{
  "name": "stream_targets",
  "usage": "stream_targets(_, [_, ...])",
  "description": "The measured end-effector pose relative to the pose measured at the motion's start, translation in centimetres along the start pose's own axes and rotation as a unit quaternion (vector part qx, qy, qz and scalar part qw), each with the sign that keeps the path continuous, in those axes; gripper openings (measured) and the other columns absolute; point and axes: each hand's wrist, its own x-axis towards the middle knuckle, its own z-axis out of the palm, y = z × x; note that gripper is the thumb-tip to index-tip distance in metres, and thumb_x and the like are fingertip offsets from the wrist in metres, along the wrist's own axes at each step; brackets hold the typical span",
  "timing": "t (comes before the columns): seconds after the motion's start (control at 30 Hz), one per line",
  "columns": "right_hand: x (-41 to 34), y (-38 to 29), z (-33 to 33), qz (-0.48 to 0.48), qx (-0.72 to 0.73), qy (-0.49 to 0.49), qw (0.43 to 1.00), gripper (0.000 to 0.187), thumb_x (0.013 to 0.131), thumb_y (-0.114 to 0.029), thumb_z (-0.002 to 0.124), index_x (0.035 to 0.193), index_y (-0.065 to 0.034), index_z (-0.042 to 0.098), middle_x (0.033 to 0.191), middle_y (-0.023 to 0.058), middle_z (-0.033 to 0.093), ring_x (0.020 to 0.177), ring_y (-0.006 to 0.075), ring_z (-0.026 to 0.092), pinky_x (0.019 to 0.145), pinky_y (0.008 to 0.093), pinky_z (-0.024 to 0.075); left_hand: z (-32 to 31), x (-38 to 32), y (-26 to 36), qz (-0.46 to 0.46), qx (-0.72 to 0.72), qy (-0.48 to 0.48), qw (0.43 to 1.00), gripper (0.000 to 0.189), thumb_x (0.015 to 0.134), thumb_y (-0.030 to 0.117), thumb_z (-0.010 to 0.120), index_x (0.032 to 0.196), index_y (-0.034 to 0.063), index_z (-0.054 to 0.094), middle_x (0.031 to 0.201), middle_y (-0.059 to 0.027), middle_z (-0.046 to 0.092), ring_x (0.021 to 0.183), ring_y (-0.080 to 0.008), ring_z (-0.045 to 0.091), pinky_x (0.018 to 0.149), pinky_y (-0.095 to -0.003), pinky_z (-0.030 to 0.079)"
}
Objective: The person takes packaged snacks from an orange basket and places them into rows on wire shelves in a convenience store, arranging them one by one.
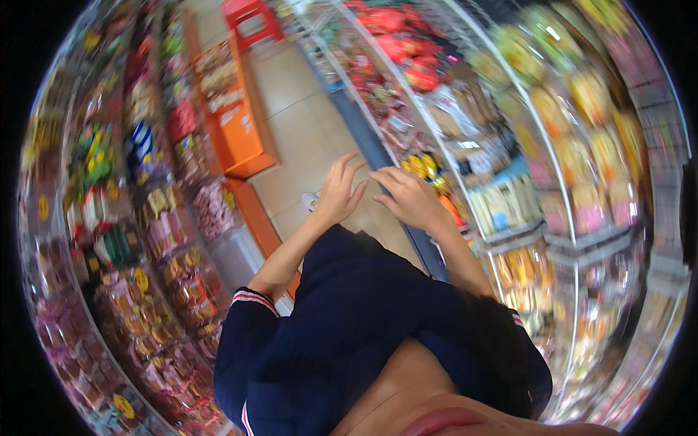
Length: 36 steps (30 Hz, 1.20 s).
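Note:
My left hand [341, 191] is raised over the aisle floor, its fingers apart and curved, with nothing in it. Close on its right, my right hand [406, 193] also holds nothing, fingers bent and thumb apart. The fingertips of the two hands point toward each other with a small gap between them. Yellow-wrapped packets [422, 166] on the right rack lie nearest to my right hand. Beneath my left hand, part of a white shoe [310, 201] shows on the tiled floor [305, 125].
Clear bins of wrapped snacks [155, 321] line the left. An orange box [248, 136] juts into the aisle, with a red plastic stool [253, 22] beyond. Wire shelves on the right hold bagged bread [578, 158] and red packages [401, 46]; a dark base ledge [357, 128] runs below.

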Motion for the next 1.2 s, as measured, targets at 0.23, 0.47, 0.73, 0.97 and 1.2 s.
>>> stream_targets(0.23, [18.5, 5.5, 10.3, 0.054, -0.078, -0.267, 0.959, 0.047, 0.083, -0.025, 0.064, 0.122, -0.0017, 0.05, 0.112, 0.0208, 0.057, 0.105, 0.0384, 0.055, 0.088, 0.0435, 0.0453, -10.4, -0.3, -11.9, -0.146, 0.015, 0.035, 0.989, 0.042, 0.08, 0.01, 0.065, 0.119, 0.0036, 0.049, 0.127, -0.0204, 0.045, 0.114, -0.0389, 0.046, 0.095, -0.0436, 0.04])
stream_targets(0.47, [34.9, 10.5, 17.7, 0.112, -0.102, -0.389, 0.909, 0.052, 0.083, -0.026, 0.065, 0.126, -0.0021, 0.049, 0.114, 0.023, 0.057, 0.111, 0.0378, 0.053, 0.092, 0.0444, 0.0449, -21.9, 1.7, -24.0, -0.258, 0.063, 0.086, 0.96, 0.039, 0.085, 0.007, 0.06, 0.121, 0.0017, 0.047, 0.126, -0.0205, 0.046, 0.117, -0.039, 0.046, 0.098, -0.0423, 0.038])
stream_targets(0.73, [60.2, 17.3, 35.7, 0.078, 0.183, -0.313, 0.929, 0.042, 0.083, -0.018, 0.064, 0.119, 0.0014, 0.054, 0.105, 0.0175, 0.065, 0.098, 0.0283, 0.063, 0.084, 0.0382, 0.0494, -25.4, 6.0, -38.1, -0.418, 0.041, 0.176, 0.89, 0.032, 0.087, 0.01, 0.058, 0.117, 0.0004, 0.051, 0.121, -0.0213, 0.051, 0.116, -0.0377, 0.048, 0.099, -0.0416, 0.038])
stream_targets(0.97, [85.8, 23.5, 59.2, 0.168, 0.26, -0.379, 0.872, 0.02, 0.086, -0.015, 0.059, 0.099, -0.0005, 0.061, 0.088, 0.0128, 0.067, 0.081, 0.0213, 0.065, 0.073, 0.0339, 0.0501, -22.3, 9.1, -51.6, -0.608, -0.105, 0.231, 0.752, 0.034, 0.091, 0.015, 0.053, 0.12, -0.0021, 0.047, 0.115, -0.0215, 0.052, 0.107, -0.0343, 0.053, 0.094, -0.0375, 0.042])
stream_targets(1.2, [105.2, 27.2, 79.7, -0.043, 0.075, -0.309, 0.947, 0.04, 0.083, -0.014, 0.056, 0.12, -0.003, 0.049, 0.101, 0.0219, 0.062, 0.092, 0.0401, 0.061, 0.078, 0.0489, 0.0498, -20.4, 12.6, -66.0, -0.688, -0.238, 0.262, 0.633, 0.029, 0.091, 0.011, 0.055, 0.117, -0.0011, 0.051, 0.111, -0.0149, 0.057, 0.098, -0.0239, 0.059, 0.084, -0.0331, 0.047])
